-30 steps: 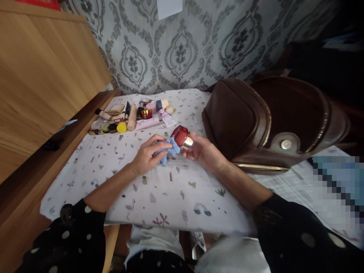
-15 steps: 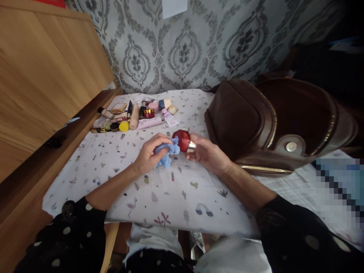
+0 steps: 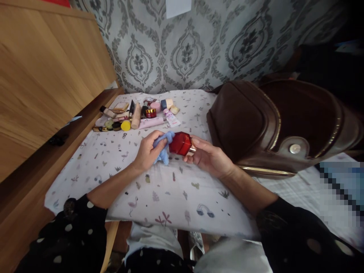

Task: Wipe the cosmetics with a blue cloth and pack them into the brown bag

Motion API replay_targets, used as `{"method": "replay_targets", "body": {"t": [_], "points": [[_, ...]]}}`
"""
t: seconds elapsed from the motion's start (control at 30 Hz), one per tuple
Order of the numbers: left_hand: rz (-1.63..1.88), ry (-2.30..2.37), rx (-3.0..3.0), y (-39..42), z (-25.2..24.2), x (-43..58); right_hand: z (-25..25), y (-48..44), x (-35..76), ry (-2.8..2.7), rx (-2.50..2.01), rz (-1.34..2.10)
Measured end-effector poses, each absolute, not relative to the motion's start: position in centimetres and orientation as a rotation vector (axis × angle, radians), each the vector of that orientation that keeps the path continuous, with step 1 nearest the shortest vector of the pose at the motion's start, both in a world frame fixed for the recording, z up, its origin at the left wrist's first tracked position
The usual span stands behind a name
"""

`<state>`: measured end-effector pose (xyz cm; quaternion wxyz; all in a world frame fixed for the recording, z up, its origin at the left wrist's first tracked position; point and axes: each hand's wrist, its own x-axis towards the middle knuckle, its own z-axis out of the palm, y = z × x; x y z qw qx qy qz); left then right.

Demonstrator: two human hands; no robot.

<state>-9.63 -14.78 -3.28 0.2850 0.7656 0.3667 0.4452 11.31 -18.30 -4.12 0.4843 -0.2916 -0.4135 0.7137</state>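
Red bottle [image 3: 179, 144] sits between right fingers [image 3: 201, 143] closed on its gold end [image 3: 192, 150] and left fingers [image 3: 155, 135] pinching blue cloth [image 3: 163, 154].

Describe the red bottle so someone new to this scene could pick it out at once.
Find the big brown bag on the right, then the right hand just left of it. That hand holds the red bottle by its gold-coloured end, beside the blue cloth in the left hand. Unlike the red jar among the cosmetics, this bottle is angular and held in hand.
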Motion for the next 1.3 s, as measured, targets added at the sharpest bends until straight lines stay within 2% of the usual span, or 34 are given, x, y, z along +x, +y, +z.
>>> {"method": "replay_targets", "body": {"t": [0.2,0.6,1.07,1.3], "points": [[1.02,0.953,1.872,-15.1,-3.4,-9.5,-4.4,-18.1,11.3,-0.963,-0.681,1.697],[0.937,0.852,1.482,-14.0,-5.3,-8.9,-4.9,-17.9,10.8,-1.034,-0.673,1.506],[1.044,0.914,1.78,-14.7,-3.8,-9.3,-4.4,-18.1,11.0,-1.054,-0.802,1.66],[1.328,0.796,2.196,-14.7,-4.3,-9.3,-4.9,-18.1,10.6,-1.107,-0.845,1.646]]}}
